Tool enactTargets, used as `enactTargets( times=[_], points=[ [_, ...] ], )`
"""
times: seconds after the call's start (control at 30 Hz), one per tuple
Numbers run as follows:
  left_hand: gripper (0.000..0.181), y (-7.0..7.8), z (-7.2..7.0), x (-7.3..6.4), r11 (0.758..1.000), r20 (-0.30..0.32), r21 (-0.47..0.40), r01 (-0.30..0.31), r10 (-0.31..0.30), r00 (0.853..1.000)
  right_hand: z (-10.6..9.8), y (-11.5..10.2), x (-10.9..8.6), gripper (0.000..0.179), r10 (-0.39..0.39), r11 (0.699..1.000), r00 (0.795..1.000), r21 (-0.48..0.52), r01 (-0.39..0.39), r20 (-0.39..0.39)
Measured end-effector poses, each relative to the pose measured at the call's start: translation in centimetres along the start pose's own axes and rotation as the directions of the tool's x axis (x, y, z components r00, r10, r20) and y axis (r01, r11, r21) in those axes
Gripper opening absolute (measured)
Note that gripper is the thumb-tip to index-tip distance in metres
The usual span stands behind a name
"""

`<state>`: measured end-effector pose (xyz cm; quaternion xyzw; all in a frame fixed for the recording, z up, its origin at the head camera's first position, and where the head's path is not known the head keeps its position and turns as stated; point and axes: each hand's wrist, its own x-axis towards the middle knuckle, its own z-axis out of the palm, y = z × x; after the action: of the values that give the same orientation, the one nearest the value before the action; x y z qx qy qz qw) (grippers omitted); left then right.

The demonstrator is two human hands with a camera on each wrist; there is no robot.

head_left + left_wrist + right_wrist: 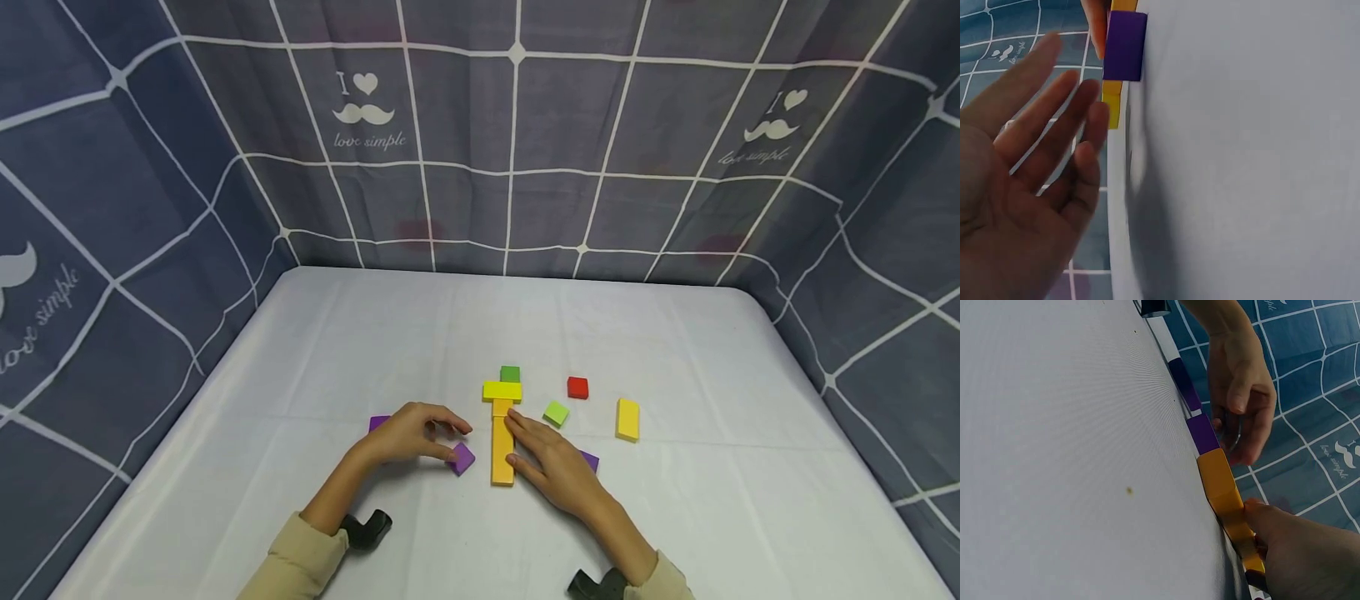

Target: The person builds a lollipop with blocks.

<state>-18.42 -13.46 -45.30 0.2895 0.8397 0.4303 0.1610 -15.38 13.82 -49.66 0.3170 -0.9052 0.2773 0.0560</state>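
A row of blocks lies on the white table: a long orange block (502,454), a short orange block (502,407), a yellow block (502,391) set crosswise and a green block (510,373) at the far end. My right hand (558,467) rests against the row's right side, fingertips and thumb on the long orange block. To the left, my left hand (412,433) has its thumb and fingers spread apart. Its thumb tip is at a small purple block (462,459); whether they touch I cannot tell. The left wrist view shows the left fingers loosely extended, holding nothing.
Right of the row lie a tilted light green block (556,414), a red block (577,387) and a yellow block (627,420). Purple blocks (378,422) peek out behind each hand, partly hidden. A grey checked curtain (465,200) surrounds the table.
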Motion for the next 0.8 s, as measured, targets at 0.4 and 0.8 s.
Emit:
enactTargets(
  times=[0.4, 0.8],
  points=[
    [0.034, -0.7, 0.1, 0.0, 0.995, 0.092, 0.083, -0.056, 0.048, 0.995, 0.0, 0.1, -0.1, 0.054, 0.004, 1.0, 1.0, -0.003, -0.004, 0.008],
    [0.03, -0.4, -1.0, 1.3, 0.982, -0.09, 0.187, -0.018, 0.036, 0.995, 0.1, 0.2, 0.0, 0.054, -0.016, 1.0, 1.0, -0.002, 0.016, -0.002]
  ],
)
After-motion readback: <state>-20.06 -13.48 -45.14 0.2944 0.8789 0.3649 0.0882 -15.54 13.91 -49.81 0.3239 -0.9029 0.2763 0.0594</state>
